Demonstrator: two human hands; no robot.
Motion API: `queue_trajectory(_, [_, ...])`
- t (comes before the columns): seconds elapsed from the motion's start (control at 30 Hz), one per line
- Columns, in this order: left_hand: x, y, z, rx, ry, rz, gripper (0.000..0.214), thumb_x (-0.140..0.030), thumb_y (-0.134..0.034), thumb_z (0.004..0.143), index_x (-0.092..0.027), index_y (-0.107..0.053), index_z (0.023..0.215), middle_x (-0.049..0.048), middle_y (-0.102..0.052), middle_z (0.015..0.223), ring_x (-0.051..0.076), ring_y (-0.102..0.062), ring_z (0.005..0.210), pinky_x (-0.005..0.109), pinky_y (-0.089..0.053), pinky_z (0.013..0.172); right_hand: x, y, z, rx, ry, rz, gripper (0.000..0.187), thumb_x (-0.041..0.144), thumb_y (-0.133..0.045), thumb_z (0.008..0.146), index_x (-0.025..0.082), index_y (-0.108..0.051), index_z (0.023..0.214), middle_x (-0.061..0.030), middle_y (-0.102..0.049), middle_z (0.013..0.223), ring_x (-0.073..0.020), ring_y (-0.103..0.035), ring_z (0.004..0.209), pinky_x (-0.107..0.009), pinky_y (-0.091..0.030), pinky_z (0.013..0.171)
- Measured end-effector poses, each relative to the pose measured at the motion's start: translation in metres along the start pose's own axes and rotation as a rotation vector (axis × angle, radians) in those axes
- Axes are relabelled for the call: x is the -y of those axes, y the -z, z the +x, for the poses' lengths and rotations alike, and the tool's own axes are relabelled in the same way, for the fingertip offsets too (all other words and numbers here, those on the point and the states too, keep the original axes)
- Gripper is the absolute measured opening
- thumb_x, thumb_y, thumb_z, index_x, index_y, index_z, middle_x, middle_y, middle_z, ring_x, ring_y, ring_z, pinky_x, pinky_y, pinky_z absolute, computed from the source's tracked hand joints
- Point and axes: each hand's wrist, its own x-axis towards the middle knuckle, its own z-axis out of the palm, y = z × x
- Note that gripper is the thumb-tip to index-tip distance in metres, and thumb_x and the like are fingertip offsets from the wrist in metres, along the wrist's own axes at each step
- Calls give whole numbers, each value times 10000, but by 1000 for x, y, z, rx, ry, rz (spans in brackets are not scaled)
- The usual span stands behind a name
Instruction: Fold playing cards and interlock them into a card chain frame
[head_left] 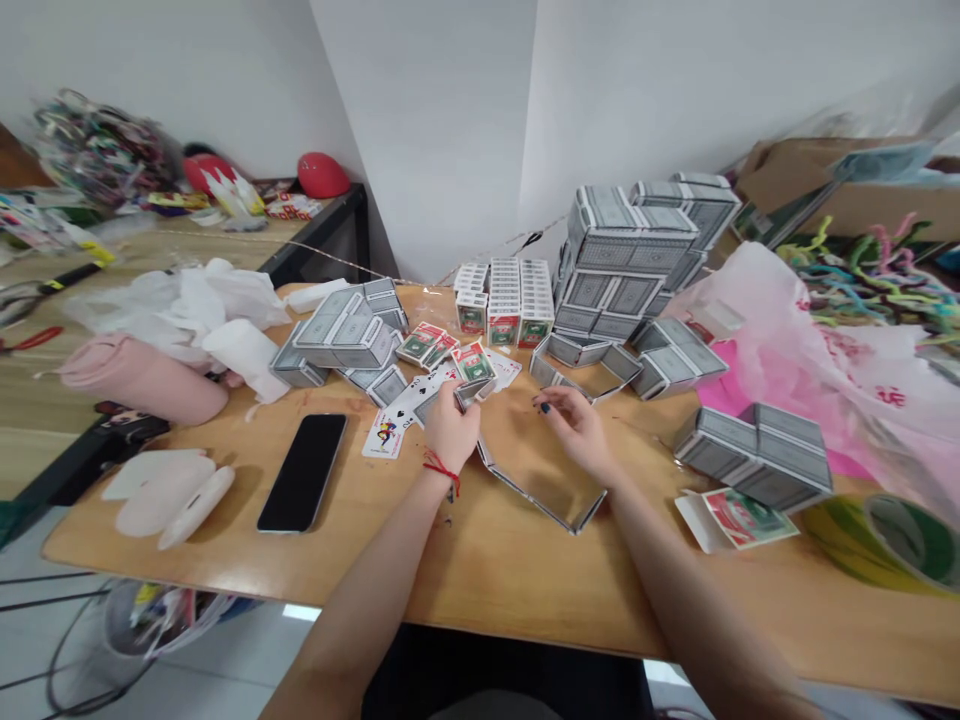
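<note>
My left hand (452,428) is closed on a grey-backed playing card (475,391) in the middle of the table. Just beyond it, a red-and-green card box (473,362) lies on loose face-up playing cards (401,412). My right hand (574,428) hovers to the right, its fingers loosely bent and nothing visible in them. Between and below my hands, a strip of joined cards (531,497) stands on edge in an angled outline. Beyond my right hand is another upright ring of joined cards (585,365). Whether the left hand's card belongs to the strip is unclear.
Grey card blocks are stacked in a tower (619,260), with others at left (341,330) and right (757,455). Card boxes (504,300) stand in rows behind. A phone (303,472), pink pouch (142,378), tape roll (889,540) and opened box (739,520) lie around.
</note>
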Motion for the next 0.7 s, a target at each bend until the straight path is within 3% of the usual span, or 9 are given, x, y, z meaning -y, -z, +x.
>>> queue_trajectory(0.1, [1, -2, 1, -78, -84, -38, 290, -118, -513, 670, -185, -520, 952, 42, -574, 884, 173, -540, 839, 302, -422, 779, 9, 10, 2, 36, -94, 91, 265, 420, -476, 809, 171, -553, 858, -52, -635, 749, -153, -614, 692, -335, -510, 697])
queue_trajectory(0.2, [-1, -4, -1, -137, -116, -12, 265, -101, -531, 645, -190, -537, 894, 48, -510, 888, 183, -504, 869, 330, -407, 832, 27, 25, 4, 25, -111, 117, 284, 446, -491, 796, 174, -570, 811, -52, -643, 718, -163, -616, 653, -336, -520, 666])
queue_trajectory(0.37, [-4, -7, -5, -216, -106, -20, 291, -77, -549, 621, -200, -541, 884, 53, -441, 912, 202, -466, 931, 371, -377, 881, 76, 43, -12, -14, -19, -141, 224, 382, -485, 815, 195, -588, 884, -51, -652, 780, -176, -619, 733, -340, -506, 707])
queue_trajectory(0.47, [-2, -10, -4, -219, -96, -110, 319, -51, -531, 615, -193, -531, 900, 65, -445, 968, 193, -465, 958, 348, -391, 872, 100, 31, -39, 81, 67, -461, 188, 335, -491, 814, 219, -598, 917, -60, -651, 875, -189, -611, 798, -331, -483, 714])
queue_trajectory(0.53, [0, -13, -2, -189, -76, -183, 316, -46, -515, 623, -191, -525, 904, 63, -474, 983, 182, -476, 962, 329, -403, 860, 105, 16, -58, 223, 123, -668, 199, 323, -485, 817, 221, -590, 952, -71, -646, 891, -194, -602, 805, -316, -466, 684])
queue_trajectory(0.7, [3, -21, 0, -99, 33, -345, 302, -52, -440, 666, -186, -533, 920, 40, -563, 975, 166, -512, 970, 319, -404, 875, 86, -15, -84, 302, 202, -1138, 175, 244, -450, 836, 180, -569, 725, -53, -609, 632, -168, -566, 626, -260, -326, 520])
